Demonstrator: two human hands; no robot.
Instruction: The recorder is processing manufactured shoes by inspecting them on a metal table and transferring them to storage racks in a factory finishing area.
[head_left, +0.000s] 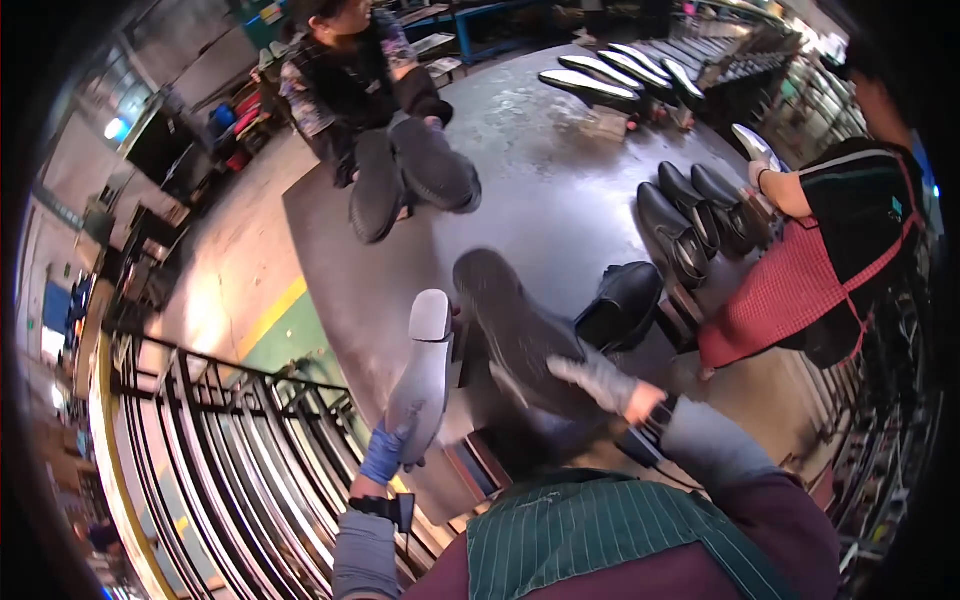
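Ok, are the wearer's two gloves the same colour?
No, the left hand wears a blue glove and the right hand a grey glove.

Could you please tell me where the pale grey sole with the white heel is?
In the head view, the pale grey sole is left of centre, in the blue-gloved left hand, left of the large dark sole.

A grey heeled sole slants just beside an upturned black shoe.
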